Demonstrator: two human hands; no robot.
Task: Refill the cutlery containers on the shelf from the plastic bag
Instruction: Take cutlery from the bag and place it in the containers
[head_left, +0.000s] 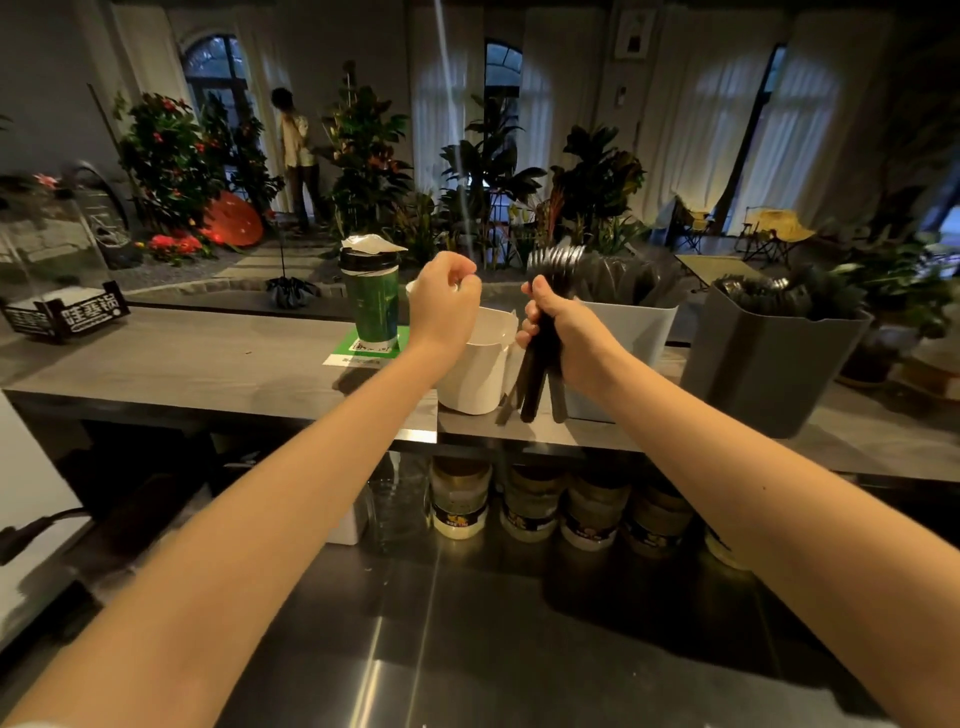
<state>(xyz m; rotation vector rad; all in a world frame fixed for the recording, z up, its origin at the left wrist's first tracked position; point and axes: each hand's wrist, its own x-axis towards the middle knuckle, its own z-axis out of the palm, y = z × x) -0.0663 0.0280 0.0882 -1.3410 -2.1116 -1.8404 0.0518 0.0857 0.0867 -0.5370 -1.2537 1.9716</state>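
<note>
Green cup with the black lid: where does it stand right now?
Head view, left of centre: the green cup stands on the shelf, just left of the white container.

On the shelf (208, 364), the black crate (67, 314) at nine o'clock bears Chinese characters, seemingly 哇塞锅; the green sticker (363, 349) nearer centre carries a QR code. Labels on the jars (460, 519) at six o'clock are unreadable.

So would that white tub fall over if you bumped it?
Probably quite easily. The white tub looks like thin plastic, and what shows of its inside is bare, so it is likely light. It is narrower at the base than at the rim and stands near the front edge of the shelf, so a knock might tip it or slide it off.
</note>
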